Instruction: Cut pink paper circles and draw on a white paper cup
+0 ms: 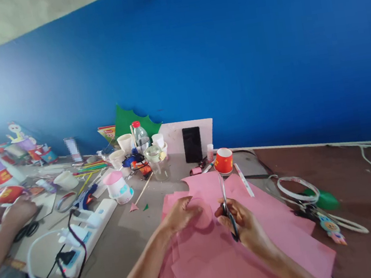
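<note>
**Scissors and Round Pink Paper Held Above Pink Sheets**

Above the pink sheets (224, 267), the left hand (180, 215) pinches a round pink paper piece (204, 217) between thumb and fingers. The right hand's (244, 225) fingers curl around the handles of the scissors (232, 225), blades pointing up. Beyond the sheets stand a red paper cup (223, 162) and a black phone (192, 145); left of them lies a white power strip (96, 229).

A pink paper disc (206, 216) and black-handled scissors (233, 229), blades pointing away, are over pink sheets (220, 267).
</note>
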The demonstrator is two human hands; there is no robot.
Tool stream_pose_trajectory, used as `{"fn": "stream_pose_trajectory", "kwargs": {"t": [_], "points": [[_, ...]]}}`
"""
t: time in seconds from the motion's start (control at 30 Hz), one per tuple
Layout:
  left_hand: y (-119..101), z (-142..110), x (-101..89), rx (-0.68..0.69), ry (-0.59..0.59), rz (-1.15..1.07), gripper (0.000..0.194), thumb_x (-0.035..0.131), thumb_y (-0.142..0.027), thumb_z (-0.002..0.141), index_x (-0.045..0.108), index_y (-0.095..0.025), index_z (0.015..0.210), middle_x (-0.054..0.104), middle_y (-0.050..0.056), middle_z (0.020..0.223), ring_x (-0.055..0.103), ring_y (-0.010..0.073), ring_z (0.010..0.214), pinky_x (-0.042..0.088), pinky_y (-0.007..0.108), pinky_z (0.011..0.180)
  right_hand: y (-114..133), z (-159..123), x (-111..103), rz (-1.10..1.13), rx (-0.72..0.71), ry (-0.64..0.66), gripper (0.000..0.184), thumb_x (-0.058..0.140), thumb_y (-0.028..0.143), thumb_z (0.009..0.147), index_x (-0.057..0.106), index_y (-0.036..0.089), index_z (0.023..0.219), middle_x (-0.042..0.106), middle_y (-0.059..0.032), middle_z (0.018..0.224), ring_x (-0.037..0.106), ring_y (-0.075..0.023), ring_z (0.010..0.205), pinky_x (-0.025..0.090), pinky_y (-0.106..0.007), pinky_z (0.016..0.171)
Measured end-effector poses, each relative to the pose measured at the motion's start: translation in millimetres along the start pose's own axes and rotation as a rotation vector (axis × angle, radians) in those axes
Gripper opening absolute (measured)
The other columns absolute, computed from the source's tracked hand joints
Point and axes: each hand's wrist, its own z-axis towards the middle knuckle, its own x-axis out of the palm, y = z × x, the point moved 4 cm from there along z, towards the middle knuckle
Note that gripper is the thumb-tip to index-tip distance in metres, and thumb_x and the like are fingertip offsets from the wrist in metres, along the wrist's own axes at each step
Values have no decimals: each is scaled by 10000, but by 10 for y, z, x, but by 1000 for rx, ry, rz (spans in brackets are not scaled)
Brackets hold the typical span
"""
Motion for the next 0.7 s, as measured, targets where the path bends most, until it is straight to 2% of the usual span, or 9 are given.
{"fn": "stream_pose_trajectory", "kwargs": {"t": [0.1,0.17,0.33,0.47,0.57,0.63,0.7], "points": [[-34,-15,71,85,39,215,274,693,-366,694,573,-120,684,503,-24,613,400,98,568,307,221,537,-8,21,19,51,46,-44,492,781,434,661,564,172,1017,591,-3,716,551,-131,623,437,-224,519],[-29,-30,111,91,54,268,272,665,-369,723,554,-122,700,492,-23,617,388,94,557,293,218,518,16,20,30,61,53,-37,491,781,418,663,573,174,1034,582,3,722,548,-126,630,445,-226,537],[11,-59,163,40,20,218,247,642,-358,748,550,-130,772,495,-19,661,402,94,575,293,205,504,174,-12,14,83,-7,44,508,708,456,729,545,233,1155,571,-35,979,439,-62,554,429,-218,528],[-14,-61,141,26,-77,191,294,673,-277,691,579,-145,936,573,10,830,506,139,730,392,209,613,281,-29,1,72,-48,171,470,697,484,730,583,215,1098,558,-46,996,447,-87,612,426,-223,561],[-35,-62,116,10,-116,169,438,688,-259,654,571,-149,1062,596,41,964,537,166,827,422,225,683,284,-23,-26,3,-53,184,464,694,504,722,588,198,1055,550,-10,844,427,-95,593,408,-232,573],[-27,-64,113,-6,-89,134,504,688,-294,660,549,-140,1120,601,46,949,546,166,798,424,230,660,257,-13,-52,-14,-34,160,486,677,515,734,563,191,1078,488,34,686,409,-102,572,392,-237,578],[-8,-65,109,-9,-61,105,538,689,-330,670,539,-134,1148,610,49,937,559,172,791,430,235,653,222,-5,-68,0,5,164,514,670,522,740,541,183,1104,438,56,617,412,-111,572,384,-240,578]]}}
